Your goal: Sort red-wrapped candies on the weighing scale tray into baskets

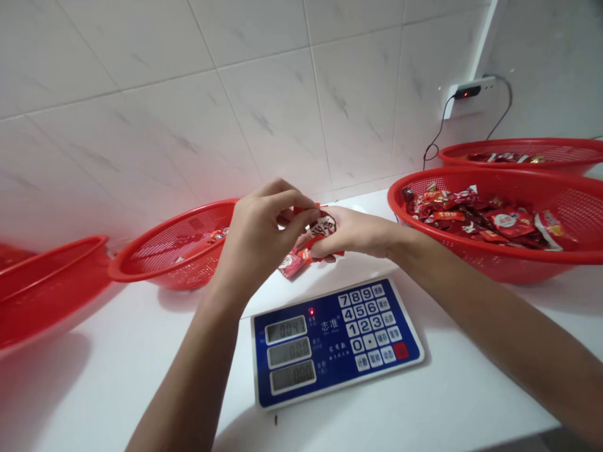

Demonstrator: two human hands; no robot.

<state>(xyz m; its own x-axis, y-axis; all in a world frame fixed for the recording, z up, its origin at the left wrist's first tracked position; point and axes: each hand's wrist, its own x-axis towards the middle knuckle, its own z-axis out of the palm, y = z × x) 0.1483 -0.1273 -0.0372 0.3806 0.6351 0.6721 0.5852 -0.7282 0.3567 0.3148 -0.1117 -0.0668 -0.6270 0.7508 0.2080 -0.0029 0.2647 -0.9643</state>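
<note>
Both of my hands meet above the white platform of a digital scale point(336, 342). My right hand point(360, 232) is closed around a small red wrapped packet point(325, 227) with dark lettering on a pale patch. My left hand point(268, 223) has its thumb and fingers pinched together at the packet's left edge; exactly what lies between those fingertips is partly hidden. Beneath the hands, a few red and pink packets point(293, 265) lie on the platform. The scale's blue panel has three grey displays and a number pad, and a small red light is lit.
A red perforated basket point(499, 251) full of wrapped packets stands at the right, another point(518, 147) behind it. On the left are a basket point(164, 270) with a few packets and a red basin point(51, 295). A tiled wall point(264, 113) bounds the white table point(141, 376); a power strip point(471, 94) hangs there.
</note>
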